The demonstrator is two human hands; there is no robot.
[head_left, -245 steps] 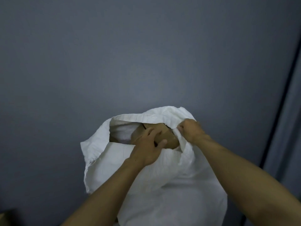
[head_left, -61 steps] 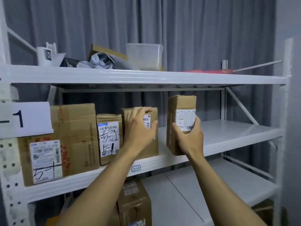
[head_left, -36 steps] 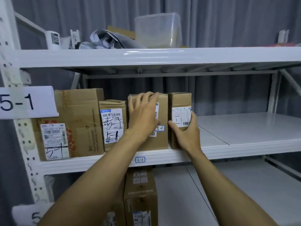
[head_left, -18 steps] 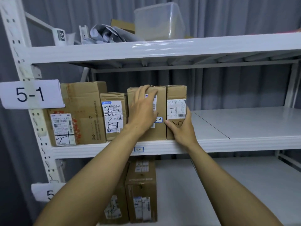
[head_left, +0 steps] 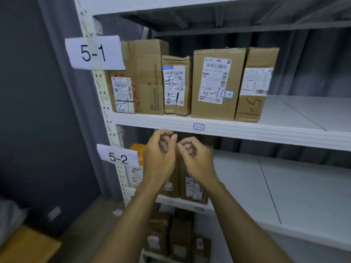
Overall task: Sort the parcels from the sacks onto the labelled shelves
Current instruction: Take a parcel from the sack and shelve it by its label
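Note:
Several cardboard parcels stand in a row on the white shelf [head_left: 247, 130] tagged with the 5-1 label [head_left: 94, 53]. The rightmost parcel [head_left: 254, 86], marked by hand, stands upright against its neighbour [head_left: 216, 82]. My left hand [head_left: 159, 154] and my right hand [head_left: 195, 158] are side by side just below that shelf's front edge. Both have their fingers curled in and hold nothing. Neither touches a parcel.
A 5-2 label [head_left: 118, 158] marks the shelf below [head_left: 284, 186], where more parcels [head_left: 191, 188] stand behind my hands. Further parcels [head_left: 171, 234] fill the lowest level. A dark wall rises at left, with a tan box [head_left: 28, 245] on the floor.
Both hands have let go of the parcels on the 5-1 shelf and dropped below its edge. The view has swung left and down.

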